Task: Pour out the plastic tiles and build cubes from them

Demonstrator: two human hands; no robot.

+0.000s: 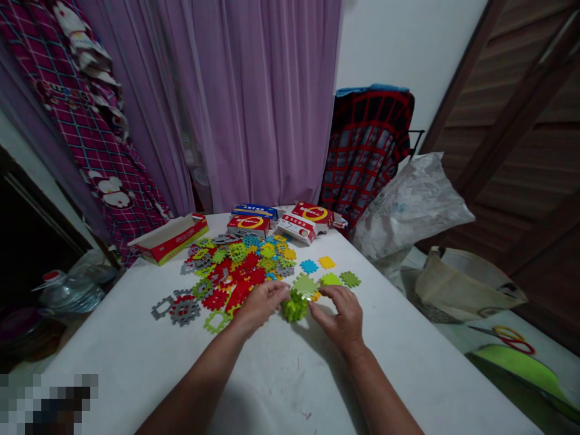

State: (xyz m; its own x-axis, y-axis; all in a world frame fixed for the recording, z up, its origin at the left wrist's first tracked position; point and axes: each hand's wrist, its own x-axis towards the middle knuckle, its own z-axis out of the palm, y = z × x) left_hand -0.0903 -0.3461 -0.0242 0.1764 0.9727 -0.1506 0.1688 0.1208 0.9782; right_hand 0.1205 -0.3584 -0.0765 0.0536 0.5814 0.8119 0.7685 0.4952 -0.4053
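Lime-green cluster of toothed plastic tiles (295, 308) sits on the white tabletop (272, 374) near its middle, gripped between both hands, with a paler green tile (304, 284) resting on top of it. At the far left, off the tabletop, a clear plastic bottle (67, 291) lies low in the shadow, and a pink checked garment (90, 121) hangs above it. On the tabletop's back left corner lies an open red-and-yellow cardboard box (170, 238). Nearer the person, two grey toothed frames (179, 309) lie just beside a wide heap of red, green, yellow and blue plastic tiles (235, 269). The left hand (263, 302) comes in from that heap's side, its fingers (281, 291) curled and closed on the left of the cluster. Behind, in front of a purple curtain (249, 103), stand small red-and-white cartons (251, 225). The right hand (342, 315) meets the cluster from the other side, fingers (317, 307) bent and pressed against its right edge. Beyond this hand, single blue (309, 266), yellow (326, 262) and green tiles (350, 278) lie apart. Further right, off the tabletop, slump a white plastic sack (412, 205) and a beige cloth bag (466, 284), with red-handled scissors (512, 338) beside it.
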